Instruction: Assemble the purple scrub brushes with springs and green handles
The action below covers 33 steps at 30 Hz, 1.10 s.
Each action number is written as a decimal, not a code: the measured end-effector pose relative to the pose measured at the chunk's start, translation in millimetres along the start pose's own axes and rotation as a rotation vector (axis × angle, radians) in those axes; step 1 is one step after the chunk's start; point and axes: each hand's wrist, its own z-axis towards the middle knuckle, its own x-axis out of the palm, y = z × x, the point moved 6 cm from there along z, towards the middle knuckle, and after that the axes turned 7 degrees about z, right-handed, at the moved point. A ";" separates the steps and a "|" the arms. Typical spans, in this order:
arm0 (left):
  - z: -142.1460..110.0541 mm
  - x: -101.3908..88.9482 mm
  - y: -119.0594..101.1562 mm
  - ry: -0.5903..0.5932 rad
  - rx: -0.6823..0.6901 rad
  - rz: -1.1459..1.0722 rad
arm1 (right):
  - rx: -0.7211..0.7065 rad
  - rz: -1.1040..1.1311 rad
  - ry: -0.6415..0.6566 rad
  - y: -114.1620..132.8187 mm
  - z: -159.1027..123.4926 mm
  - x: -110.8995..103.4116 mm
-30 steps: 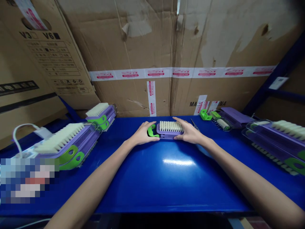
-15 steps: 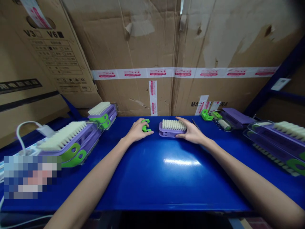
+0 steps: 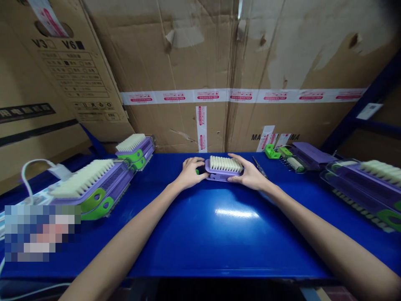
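We've a blue tbl (image 3: 200, 234) w/ front L stack (image 3: 109, 186) & rear L stack (image 3: 134, 154) of brushes, R stack (image 3: 354, 179), green clip (image 3: 273, 152), thin tool (image 3: 260, 167); mid brush (image 3: 224, 164) resting or lifted, unclear.

So the left hand (image 3: 189, 173) and right hand (image 3: 251, 174) are both bare. Forearms (image 3: 134, 232) are bare too, kinda slim, tapering down to narrow wrists (image 3: 174, 187).

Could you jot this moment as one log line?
Left hand: holds green piece at left end of purple brush | Right hand: grips brush's right end | Brush: bristles up
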 end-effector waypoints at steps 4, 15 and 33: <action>4.5 -0.5 0.5 -0.017 -0.012 -0.094 | -0.045 -0.070 -0.016 2.4 0.8 -0.8; 1.9 -39.4 71.4 -0.548 -0.430 -0.846 | 0.118 -0.482 -0.253 -18.4 9.1 -25.6; 2.9 -8.5 9.9 -0.092 -0.281 -1.071 | 0.080 0.154 -0.324 15.6 9.6 -20.4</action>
